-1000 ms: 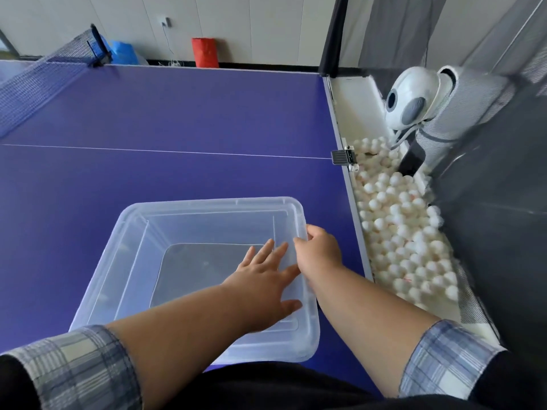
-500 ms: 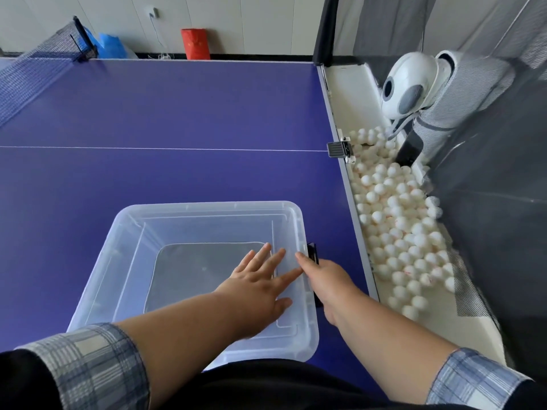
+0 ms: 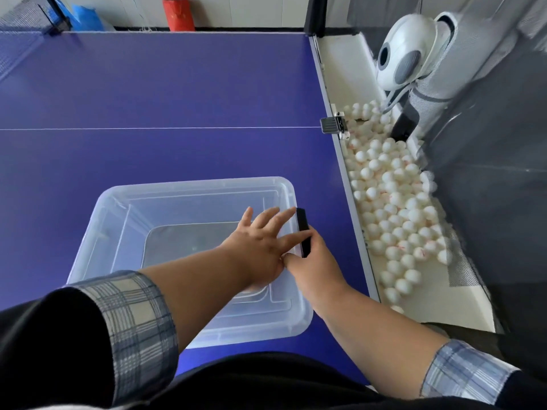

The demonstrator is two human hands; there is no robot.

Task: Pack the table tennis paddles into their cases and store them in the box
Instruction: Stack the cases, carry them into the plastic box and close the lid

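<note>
A clear plastic box (image 3: pixel 183 187) with its translucent lid on stands on the purple table near me. Through the lid a dark grey flat shape (image 3: pixel 183 244) shows on the bottom; I cannot tell what it is. My left hand (image 3: pixel 260 241) lies flat on the right part of the lid with fingers spread, holding nothing. My right hand (image 3: pixel 316 264) is at the box's right side, thumb and fingers closed around a black latch (image 3: pixel 302 223) on the lid's edge. No paddle or case is visible outside the box.
The table's right edge (image 3: pixel 340 161) runs close to the box. Beyond it a white trough holds several white balls (image 3: pixel 390 202) and a white ball machine (image 3: pixel 402 54). The net (image 3: pixel 20 19) is at the far left; a red bag (image 3: pixel 179 13) stands by the wall.
My right hand slid from the lid's far right corner down its right side and closed on the black latch, which swung up into view. My left hand stayed flat on the lid.
</note>
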